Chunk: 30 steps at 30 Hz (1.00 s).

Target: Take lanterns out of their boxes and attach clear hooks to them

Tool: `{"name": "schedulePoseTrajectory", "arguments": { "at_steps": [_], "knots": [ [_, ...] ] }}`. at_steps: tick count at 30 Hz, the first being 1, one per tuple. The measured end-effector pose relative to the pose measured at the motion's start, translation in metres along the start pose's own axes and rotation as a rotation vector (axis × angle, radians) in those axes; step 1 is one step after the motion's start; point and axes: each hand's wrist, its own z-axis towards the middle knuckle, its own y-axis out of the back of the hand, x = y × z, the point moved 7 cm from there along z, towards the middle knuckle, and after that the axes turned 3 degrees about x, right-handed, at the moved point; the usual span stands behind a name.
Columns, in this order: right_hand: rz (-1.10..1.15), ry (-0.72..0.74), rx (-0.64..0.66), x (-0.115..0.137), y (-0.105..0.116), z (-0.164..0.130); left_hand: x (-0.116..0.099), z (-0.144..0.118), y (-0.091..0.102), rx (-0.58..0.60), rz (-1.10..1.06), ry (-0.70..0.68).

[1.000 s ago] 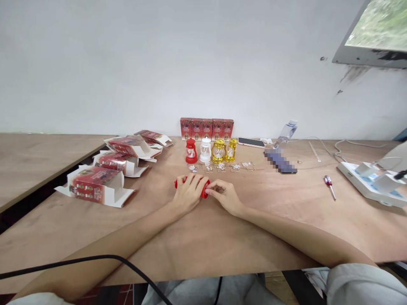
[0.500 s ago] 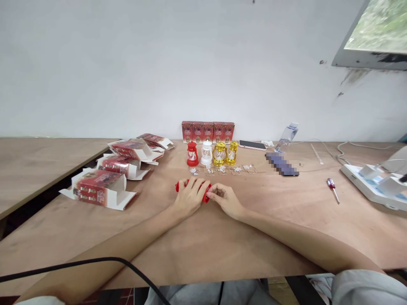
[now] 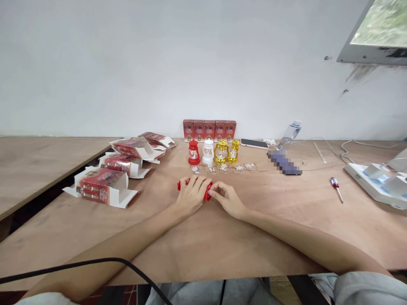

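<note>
Red and shiny, the small lantern point(image 3: 209, 193) is tipped on its side over the middle of the counter point(image 3: 197, 250), with one round end pointing to the right. I can't tell if it rests on the wood or is held just above it. The left hand point(image 3: 192, 191) is wrapped over its middle, grasping it from on top, so most of it is hidden. A bit of red pokes out past the fingers on the other side too. The right hand point(image 3: 226, 199) has its thumb and fingertips bent in against the round end, but I can't tell if they pinch something there or just press. It looks like hard plastic, so it should be light and stiff, and it won't squash. Smooth sides may make it a bit slippery, and it could roll. The best place to hold it is around the fat middle, with the other hand on the round end. If it is like the red standing lantern point(image 3: 193, 153) behind it, it has a see-through middle and thin side bars, which might crack or bend if squeezed hard.
</note>
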Motion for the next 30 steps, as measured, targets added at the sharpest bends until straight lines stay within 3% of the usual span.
{"name": "schedulePoseTrajectory", "arguments": {
  "at_steps": [15, 21, 30],
  "knots": [
    [-0.129, 0.042, -0.009, 0.006, -0.001, -0.001, 0.003, -0.001, -0.003, 0.039, -0.011, 0.03],
    [-0.131, 0.068, -0.094, 0.011, 0.006, -0.003, 0.002, 0.0, -0.001, -0.001, 0.04, 0.018],
    [-0.046, -0.023, -0.105, -0.001, 0.007, -0.001, -0.001, 0.001, 0.001, -0.022, 0.065, -0.012]
  ]
}}
